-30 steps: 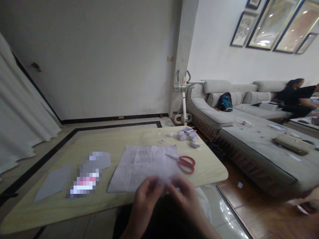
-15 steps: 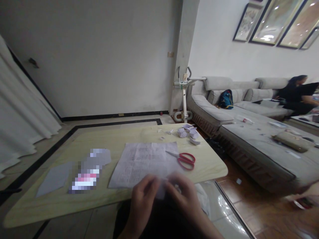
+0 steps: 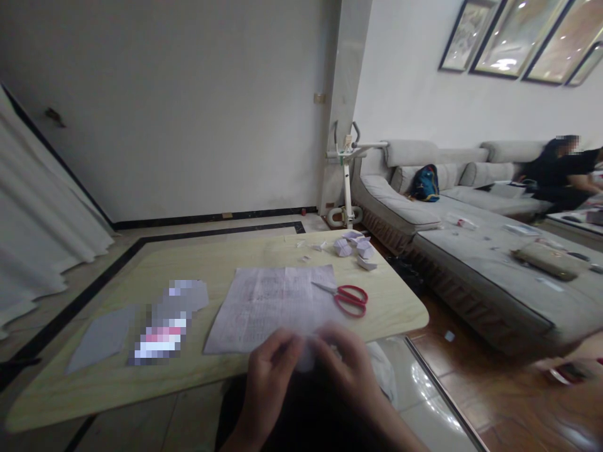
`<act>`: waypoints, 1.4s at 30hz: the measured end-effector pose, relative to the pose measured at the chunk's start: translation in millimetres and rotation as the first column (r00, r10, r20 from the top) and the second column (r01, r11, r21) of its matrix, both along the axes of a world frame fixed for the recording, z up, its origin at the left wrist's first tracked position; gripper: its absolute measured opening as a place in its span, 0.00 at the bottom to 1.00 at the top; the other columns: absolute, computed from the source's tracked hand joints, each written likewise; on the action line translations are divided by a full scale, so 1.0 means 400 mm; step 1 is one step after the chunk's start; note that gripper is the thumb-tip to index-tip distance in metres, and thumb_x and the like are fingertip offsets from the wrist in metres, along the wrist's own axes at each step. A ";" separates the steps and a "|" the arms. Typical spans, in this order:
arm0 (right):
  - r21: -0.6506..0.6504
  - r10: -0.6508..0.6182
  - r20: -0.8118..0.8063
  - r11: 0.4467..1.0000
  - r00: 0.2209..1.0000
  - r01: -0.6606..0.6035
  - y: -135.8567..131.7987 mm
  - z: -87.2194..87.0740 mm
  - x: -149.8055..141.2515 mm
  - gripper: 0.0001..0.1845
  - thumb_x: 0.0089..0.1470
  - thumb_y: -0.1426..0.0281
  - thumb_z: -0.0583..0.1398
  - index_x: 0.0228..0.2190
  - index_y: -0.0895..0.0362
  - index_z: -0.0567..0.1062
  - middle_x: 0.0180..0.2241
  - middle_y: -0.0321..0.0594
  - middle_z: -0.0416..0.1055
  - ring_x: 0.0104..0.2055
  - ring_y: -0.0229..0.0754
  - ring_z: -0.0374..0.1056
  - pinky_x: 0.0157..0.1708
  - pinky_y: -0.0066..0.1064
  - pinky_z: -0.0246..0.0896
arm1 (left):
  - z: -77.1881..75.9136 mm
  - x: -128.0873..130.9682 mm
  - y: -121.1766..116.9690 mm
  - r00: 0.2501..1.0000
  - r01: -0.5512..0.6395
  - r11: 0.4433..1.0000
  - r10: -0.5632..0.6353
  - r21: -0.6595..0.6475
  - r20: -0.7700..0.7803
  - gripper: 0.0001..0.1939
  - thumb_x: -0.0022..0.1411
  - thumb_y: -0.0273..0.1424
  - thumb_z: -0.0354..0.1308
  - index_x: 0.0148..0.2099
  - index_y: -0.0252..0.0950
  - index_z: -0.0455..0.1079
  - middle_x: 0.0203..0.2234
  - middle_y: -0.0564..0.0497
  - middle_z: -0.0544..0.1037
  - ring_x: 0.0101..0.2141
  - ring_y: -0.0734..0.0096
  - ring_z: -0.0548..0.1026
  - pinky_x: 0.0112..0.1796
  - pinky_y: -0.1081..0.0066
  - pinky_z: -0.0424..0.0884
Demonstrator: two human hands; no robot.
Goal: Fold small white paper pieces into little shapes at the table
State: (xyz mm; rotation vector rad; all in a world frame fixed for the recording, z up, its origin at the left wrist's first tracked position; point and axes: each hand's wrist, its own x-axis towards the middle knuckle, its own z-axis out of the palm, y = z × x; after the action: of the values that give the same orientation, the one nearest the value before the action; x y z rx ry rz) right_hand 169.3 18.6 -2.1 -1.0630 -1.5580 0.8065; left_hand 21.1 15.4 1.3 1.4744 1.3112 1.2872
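My left hand (image 3: 277, 361) and my right hand (image 3: 342, 355) meet over the table's near edge, fingers pinched. Between them is a small, blurred piece of white paper (image 3: 306, 361), gripped from both sides; its shape is hard to make out. Just beyond my hands lies a large printed sheet (image 3: 268, 307) with fold creases. Red-handled scissors (image 3: 351, 300) rest on its right edge, blades pointing left. Folded paper pieces (image 3: 355, 248) sit in a cluster at the table's far right corner, with small paper scraps (image 3: 306, 258) to their left.
The pale wooden table (image 3: 160, 263) also bears a white sheet (image 3: 101, 336) and a pixelated item (image 3: 162, 333) at left. A grey sofa (image 3: 471, 251) with a blue backpack (image 3: 425, 183) stands to the right; a person (image 3: 558, 172) sits at its far end. White exercise equipment (image 3: 347, 182) stands behind the table.
The view has shifted slightly. Both hands stay pinched on the small paper, and my right hand has moved a little, its knuckles blurred. Things on the table lie as before.
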 end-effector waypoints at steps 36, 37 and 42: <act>0.092 -0.026 0.011 0.995 1.000 0.024 -0.008 0.030 0.007 0.08 0.55 0.72 0.61 0.24 0.57 0.76 0.22 0.36 0.71 0.26 0.38 0.66 0.28 0.28 0.62 | 0.019 -0.004 -0.010 0.998 0.046 0.993 -0.041 0.109 -0.048 0.13 0.62 0.34 0.56 0.28 0.36 0.75 0.23 0.51 0.78 0.27 0.66 0.76 0.29 0.73 0.71; 0.094 -0.029 0.012 0.995 0.999 0.028 -0.009 0.031 0.007 0.08 0.55 0.72 0.61 0.24 0.57 0.77 0.22 0.36 0.71 0.26 0.38 0.66 0.28 0.28 0.62 | 0.019 -0.004 -0.010 0.998 0.046 0.993 -0.041 0.109 -0.045 0.13 0.62 0.34 0.56 0.27 0.36 0.74 0.23 0.51 0.78 0.27 0.66 0.76 0.29 0.73 0.71; 0.119 -0.022 0.027 0.993 0.999 0.019 -0.008 0.035 0.011 0.08 0.55 0.72 0.61 0.25 0.57 0.77 0.22 0.37 0.72 0.25 0.39 0.66 0.27 0.28 0.62 | 0.017 -0.004 -0.003 0.997 0.063 0.992 -0.059 0.105 -0.041 0.10 0.61 0.33 0.57 0.29 0.36 0.75 0.24 0.51 0.79 0.27 0.67 0.76 0.30 0.74 0.72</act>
State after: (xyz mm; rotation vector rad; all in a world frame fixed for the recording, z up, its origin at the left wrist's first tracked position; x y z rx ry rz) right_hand 173.6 15.5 11.9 -1.0053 -1.5961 0.6786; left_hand 19.6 14.2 8.3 1.6076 1.2287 1.3121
